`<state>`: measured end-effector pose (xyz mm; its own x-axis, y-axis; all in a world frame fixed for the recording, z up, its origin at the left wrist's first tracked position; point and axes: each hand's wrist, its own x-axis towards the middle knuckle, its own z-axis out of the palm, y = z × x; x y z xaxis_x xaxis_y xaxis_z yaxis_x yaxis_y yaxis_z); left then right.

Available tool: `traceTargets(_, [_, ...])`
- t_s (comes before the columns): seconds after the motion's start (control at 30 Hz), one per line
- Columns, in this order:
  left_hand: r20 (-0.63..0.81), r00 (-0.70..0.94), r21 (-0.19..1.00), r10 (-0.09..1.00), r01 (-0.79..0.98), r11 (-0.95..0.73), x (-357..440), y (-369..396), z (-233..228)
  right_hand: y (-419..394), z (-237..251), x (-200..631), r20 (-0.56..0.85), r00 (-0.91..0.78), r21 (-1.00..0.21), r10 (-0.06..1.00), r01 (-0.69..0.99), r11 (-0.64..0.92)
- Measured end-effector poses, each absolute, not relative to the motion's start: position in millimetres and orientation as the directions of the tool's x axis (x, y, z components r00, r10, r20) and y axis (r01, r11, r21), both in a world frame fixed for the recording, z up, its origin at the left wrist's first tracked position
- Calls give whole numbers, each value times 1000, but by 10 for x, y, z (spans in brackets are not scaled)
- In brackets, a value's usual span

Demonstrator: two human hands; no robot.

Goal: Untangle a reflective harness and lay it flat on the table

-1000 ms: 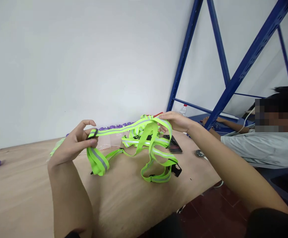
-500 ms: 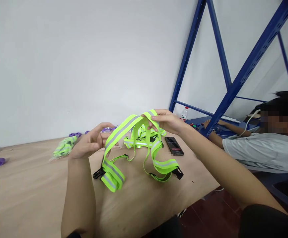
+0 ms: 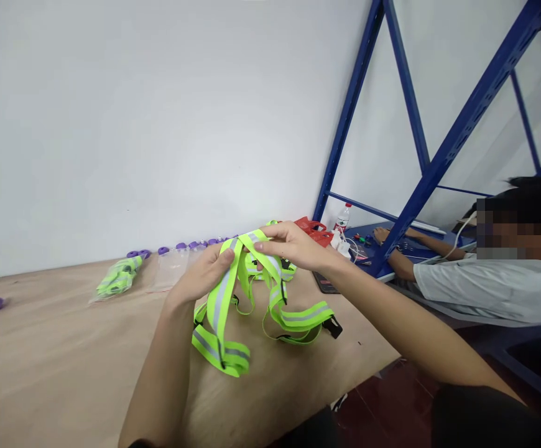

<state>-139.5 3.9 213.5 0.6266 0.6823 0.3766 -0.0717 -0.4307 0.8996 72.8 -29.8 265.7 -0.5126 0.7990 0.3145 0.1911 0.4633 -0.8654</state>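
Observation:
Between my hands hangs a lime-yellow reflective harness [image 3: 220, 305] with grey stripes, pinched near its top. My left hand [image 3: 205, 272] is closed on the left strap, thumb on top. My right hand [image 3: 293, 244] grips the strap beside it, close to the left fingers. The lower loops droop onto the brown-covered table [image 3: 88, 367]. A black buckle [image 3: 332, 326] shows at the right end of the harness. More lime reflective straps [image 3: 289, 270] lie behind it, partly hidden by my right hand.
A bagged lime bundle [image 3: 120, 275] and a clear plastic bag [image 3: 170, 270] lie at left, with purple rings [image 3: 138, 254] along the wall. A phone [image 3: 325, 283], a red bag [image 3: 314, 230] and a bottle [image 3: 343, 216] are at right. A co-worker [image 3: 476, 280] sits beyond the blue frame [image 3: 438, 165].
My left hand has moved right and closed on the strap near my right hand. The harness top has dropped, and its left side now hangs more steeply.

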Motion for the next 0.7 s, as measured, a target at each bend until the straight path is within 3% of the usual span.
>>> traceTargets(0.13, [490, 368, 871, 790, -164, -463, -1249, -49, 2145, -362, 2590, 635, 373, -390, -867, 842, 175, 465])
traceTargets(0.23, [543, 253, 839, 800, -201, -506, -1232, -103, 2157, -400, 2501, 629, 325, -416, -904, 849, 127, 408])
traceTargets(0.43, [548, 358, 837, 756, -249, -488, -1347, -164, 2200, -471, 2274, 834, 144, -556, -963, 819, 110, 244])
traceTargets(0.7, [551, 361, 835, 753, -224, -503, -1471, -132, 2405, -546, 2157, 1103, 75, -630, -972, 773, 128, 199])
